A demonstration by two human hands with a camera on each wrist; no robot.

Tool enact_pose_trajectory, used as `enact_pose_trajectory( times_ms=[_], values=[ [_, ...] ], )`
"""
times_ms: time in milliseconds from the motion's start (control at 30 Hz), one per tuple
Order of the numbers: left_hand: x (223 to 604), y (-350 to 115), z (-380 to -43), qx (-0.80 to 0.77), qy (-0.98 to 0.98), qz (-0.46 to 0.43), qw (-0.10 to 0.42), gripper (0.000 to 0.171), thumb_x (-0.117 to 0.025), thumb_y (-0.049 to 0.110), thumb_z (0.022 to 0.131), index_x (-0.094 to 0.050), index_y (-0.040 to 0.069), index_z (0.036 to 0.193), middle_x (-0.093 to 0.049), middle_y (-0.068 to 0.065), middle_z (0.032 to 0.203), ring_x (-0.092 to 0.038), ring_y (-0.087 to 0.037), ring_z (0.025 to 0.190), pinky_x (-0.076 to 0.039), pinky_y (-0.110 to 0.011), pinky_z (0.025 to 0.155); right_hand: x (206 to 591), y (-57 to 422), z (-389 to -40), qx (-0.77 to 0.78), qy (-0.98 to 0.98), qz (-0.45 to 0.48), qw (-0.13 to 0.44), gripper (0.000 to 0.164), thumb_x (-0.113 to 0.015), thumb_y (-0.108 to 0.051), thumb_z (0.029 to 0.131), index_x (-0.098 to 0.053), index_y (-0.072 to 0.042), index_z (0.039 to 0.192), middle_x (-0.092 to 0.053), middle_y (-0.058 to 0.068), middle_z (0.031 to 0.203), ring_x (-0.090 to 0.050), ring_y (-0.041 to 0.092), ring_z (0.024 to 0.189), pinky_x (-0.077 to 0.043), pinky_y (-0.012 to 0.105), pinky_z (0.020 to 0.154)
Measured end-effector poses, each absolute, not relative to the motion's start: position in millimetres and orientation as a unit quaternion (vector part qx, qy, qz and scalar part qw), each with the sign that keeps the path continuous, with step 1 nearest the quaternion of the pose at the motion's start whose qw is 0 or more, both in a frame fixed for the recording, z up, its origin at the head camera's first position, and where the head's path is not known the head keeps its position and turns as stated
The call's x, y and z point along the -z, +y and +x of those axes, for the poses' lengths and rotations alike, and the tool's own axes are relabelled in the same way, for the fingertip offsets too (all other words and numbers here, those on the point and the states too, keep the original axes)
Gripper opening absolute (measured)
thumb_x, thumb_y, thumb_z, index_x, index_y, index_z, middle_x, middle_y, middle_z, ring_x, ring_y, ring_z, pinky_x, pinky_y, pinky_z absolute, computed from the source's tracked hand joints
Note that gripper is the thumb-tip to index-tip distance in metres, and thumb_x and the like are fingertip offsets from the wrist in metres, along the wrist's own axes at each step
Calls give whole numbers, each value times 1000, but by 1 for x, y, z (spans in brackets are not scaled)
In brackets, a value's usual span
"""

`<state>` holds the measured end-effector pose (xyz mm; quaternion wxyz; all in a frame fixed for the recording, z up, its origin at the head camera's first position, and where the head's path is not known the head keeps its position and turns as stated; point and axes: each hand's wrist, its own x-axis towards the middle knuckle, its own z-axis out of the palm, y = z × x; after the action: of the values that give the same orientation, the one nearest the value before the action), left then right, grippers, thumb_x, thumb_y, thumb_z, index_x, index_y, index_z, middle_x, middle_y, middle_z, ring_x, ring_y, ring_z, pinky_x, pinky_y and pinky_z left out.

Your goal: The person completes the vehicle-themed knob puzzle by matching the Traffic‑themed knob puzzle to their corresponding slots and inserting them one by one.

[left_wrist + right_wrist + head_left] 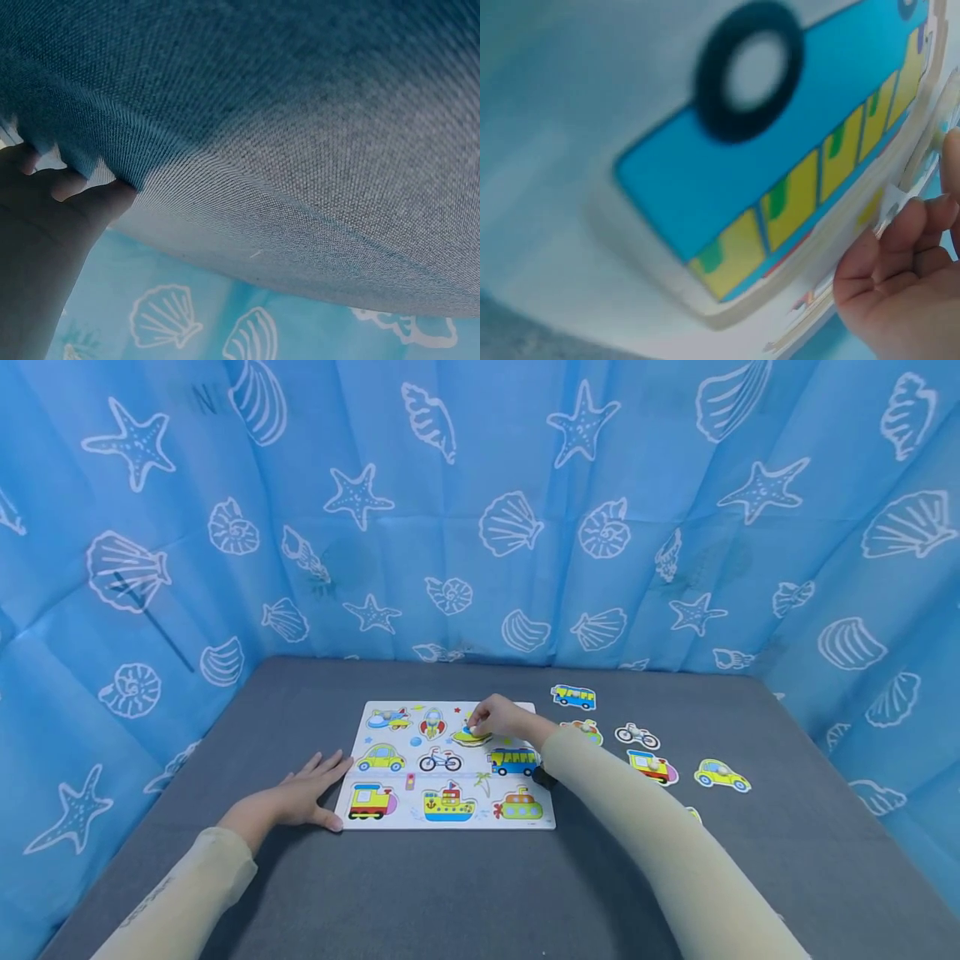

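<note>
A white puzzle board [457, 781] with printed vehicle pictures lies on the grey table. At its left edge my left hand [309, 789] rests with the fingers spread, thumb by the lower left corner. In the left wrist view, the fingers [112, 196] of that hand are extended. My right hand [501, 717] pinches a yellow-green puzzle piece [469, 739] from above, over the board's upper right part. Its fingers [859, 262] curl in the right wrist view, where the board's bus picture [780, 180] looms large. The fingers partly hide the piece.
Right of the board lie loose puzzle pieces: a bus [573, 697], a bicycle [637, 737], a train [652, 768], a car [722, 774] and a green-yellow one [592, 732] partly behind the right sleeve. Blue curtains [480, 527] with shell prints surround the table [420, 893].
</note>
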<state>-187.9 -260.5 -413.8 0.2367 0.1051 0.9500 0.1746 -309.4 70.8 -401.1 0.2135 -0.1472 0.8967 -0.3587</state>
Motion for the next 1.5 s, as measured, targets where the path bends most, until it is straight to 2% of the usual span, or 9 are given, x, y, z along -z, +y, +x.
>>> enact_pose_trajectory(
  times_ms=[433, 833, 1267, 1400, 1500],
  values=[
    [411, -259, -185, -180, 950, 108, 233, 111, -81, 46, 73, -18, 6, 155, -8, -24, 159, 3, -50, 143, -5, -70, 107, 396, 62, -308, 345, 908, -82, 223, 6, -68, -11, 92, -71, -7, 94, -64, 5, 95, -54, 21, 91, -43, 36, 87],
    [416, -260, -185, -186, 948, 115, 232, 111, -80, 46, 74, -18, 6, 155, -8, -23, 160, 3, -50, 143, -4, -71, 107, 400, 61, -315, 335, 906, -56, 252, 6, -66, -13, 94, -69, -8, 94, -62, 5, 95, -54, 22, 92, -43, 36, 86],
    [412, -261, -187, -179, 948, 115, 237, 111, -80, 48, 74, -17, 6, 155, -7, -24, 159, 4, -51, 142, -3, -72, 106, 399, 52, -320, 319, 913, -23, 255, 6, -68, -15, 92, -70, -11, 87, -63, 4, 97, -54, 23, 97, -42, 39, 90],
    [412, -261, -188, -178, 947, 114, 242, 111, -79, 49, 74, -16, 6, 155, -6, -23, 160, 4, -50, 142, -3, -71, 107, 398, 55, -319, 313, 913, -43, 259, 5, -67, -15, 93, -71, -12, 90, -63, 5, 104, -53, 24, 101, -41, 40, 92],
    [413, -261, -188, -184, 945, 114, 248, 112, -79, 50, 74, -16, 5, 155, -6, -24, 159, 5, -50, 142, -2, -71, 106, 396, 62, -315, 324, 907, -54, 265, 8, -67, -16, 93, -72, -14, 100, -59, 7, 116, -51, 25, 104, -41, 40, 93]
  ],
)
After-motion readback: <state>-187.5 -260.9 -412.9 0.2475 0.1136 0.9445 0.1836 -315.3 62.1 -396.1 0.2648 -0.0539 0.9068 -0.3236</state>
